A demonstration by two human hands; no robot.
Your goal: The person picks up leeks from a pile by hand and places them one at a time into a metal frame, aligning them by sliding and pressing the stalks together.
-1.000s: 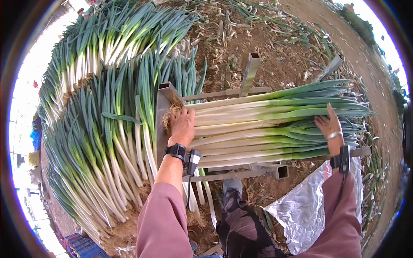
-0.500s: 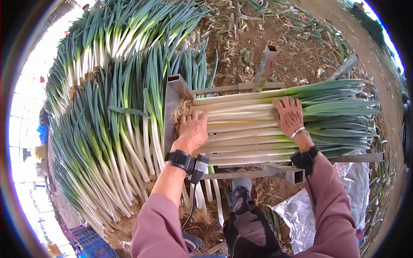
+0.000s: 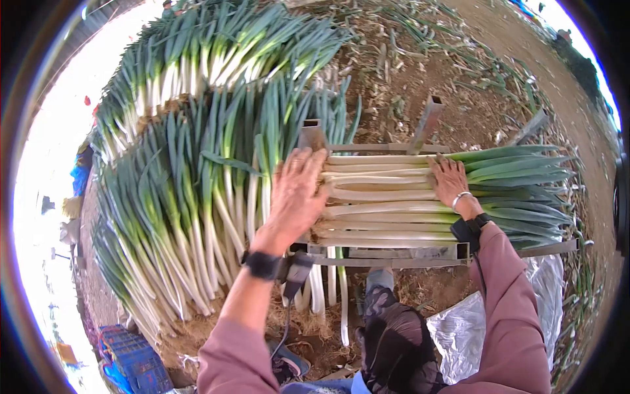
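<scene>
A row of leeks (image 3: 380,210) lies side by side across a metal rack (image 3: 426,125), root ends to the left and green leaves to the right. My left hand (image 3: 298,187) is open at the root end, its fingers stretched out against the rack's upright end plate (image 3: 312,133). Most of that plate and the roots are hidden behind it. Flat on top of the leeks, where white turns to green, rests my right hand (image 3: 449,184), fingers extended and gripping nothing. Both wrists wear black straps.
Large heaps of leeks (image 3: 177,190) cover the ground at the left and back left. Silvery sheeting (image 3: 459,335) lies at the lower right. A blue crate (image 3: 134,361) stands at the lower left. Leaf scraps (image 3: 453,39) litter the soil behind the rack.
My left hand has moved from the leeks' root ends up against the end plate and straightened its fingers. The right hand stays on the leeks. The whole view has shifted somewhat.
</scene>
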